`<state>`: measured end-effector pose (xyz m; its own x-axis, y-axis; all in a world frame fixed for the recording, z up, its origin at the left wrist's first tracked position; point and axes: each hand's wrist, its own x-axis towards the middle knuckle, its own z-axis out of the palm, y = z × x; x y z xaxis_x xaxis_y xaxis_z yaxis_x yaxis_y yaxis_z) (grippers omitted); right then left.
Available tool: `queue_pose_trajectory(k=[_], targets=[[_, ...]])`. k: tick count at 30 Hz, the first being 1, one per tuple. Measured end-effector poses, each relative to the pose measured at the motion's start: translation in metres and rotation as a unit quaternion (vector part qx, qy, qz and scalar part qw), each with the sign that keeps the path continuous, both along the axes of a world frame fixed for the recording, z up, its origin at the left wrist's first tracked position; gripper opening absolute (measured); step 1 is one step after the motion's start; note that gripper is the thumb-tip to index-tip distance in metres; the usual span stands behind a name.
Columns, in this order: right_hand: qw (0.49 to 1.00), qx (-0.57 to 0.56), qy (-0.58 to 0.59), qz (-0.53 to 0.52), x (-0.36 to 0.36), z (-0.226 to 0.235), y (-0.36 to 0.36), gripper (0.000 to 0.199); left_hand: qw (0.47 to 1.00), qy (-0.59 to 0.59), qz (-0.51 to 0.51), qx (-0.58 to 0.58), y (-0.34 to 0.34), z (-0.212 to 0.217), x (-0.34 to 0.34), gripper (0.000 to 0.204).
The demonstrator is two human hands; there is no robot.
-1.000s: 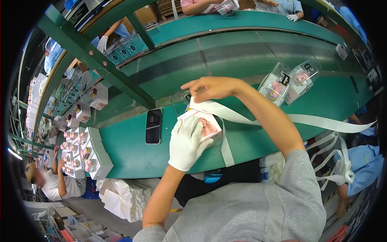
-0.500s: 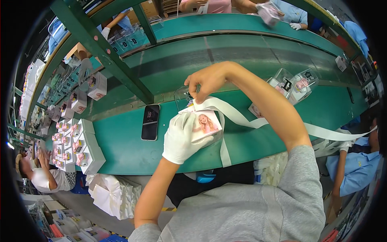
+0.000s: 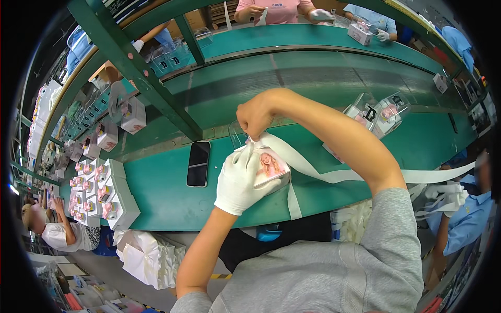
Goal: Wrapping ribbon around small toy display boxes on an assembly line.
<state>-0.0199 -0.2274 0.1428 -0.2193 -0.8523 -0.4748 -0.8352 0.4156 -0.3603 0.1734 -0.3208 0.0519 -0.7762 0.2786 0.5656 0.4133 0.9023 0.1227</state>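
My left hand (image 3: 240,180), in a white glove, grips a small white box (image 3: 272,166) with a picture printed on its upper face. My bare right hand (image 3: 257,115) is closed at the box's far edge, pinching a white ribbon (image 3: 326,176) against it near the gloved fingertips. From there the ribbon runs off to the right beneath my right forearm, toward a co-worker's gloved hand. A ribbon tail (image 3: 294,202) hangs over the near table edge. Clear plastic (image 3: 235,134) shows behind the box, partly hidden by my hands.
A black phone (image 3: 198,164) lies left of the box on the green table (image 3: 162,193). Farther left stand stacked white boxes (image 3: 122,201) with pink items. Two clear-topped packages (image 3: 389,117) sit to the right. A green post (image 3: 151,83) rises at left; co-workers sit around.
My right hand has turned knuckles-up and pressed down closer to the box's edge with the ribbon. The phone's screen has gone dark. Across the belt, a co-worker's box has been lowered to the table.
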Motion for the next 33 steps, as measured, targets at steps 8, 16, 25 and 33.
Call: queue_pose_trajectory(k=[8,16,25,33], targets=[[0.999,-0.012,-0.016,-0.033,0.001,0.004,0.007,0.024,1.0,-0.02,-0.01,0.011,0.001,0.006,-0.001,0.079],[0.999,-0.013,-0.029,-0.017,-0.004,0.004,0.005,0.02,0.998,-0.023,0.013,0.049,0.005,0.002,0.003,0.078],[0.997,0.004,-0.072,0.008,-0.007,0.01,-0.001,0.021,0.998,-0.023,0.032,0.055,0.006,-0.002,0.007,0.076],[0.998,0.039,0.05,0.01,0.0,0.003,-0.013,0.026,0.999,-0.009,-0.006,0.036,0.004,0.005,0.0,0.074]])
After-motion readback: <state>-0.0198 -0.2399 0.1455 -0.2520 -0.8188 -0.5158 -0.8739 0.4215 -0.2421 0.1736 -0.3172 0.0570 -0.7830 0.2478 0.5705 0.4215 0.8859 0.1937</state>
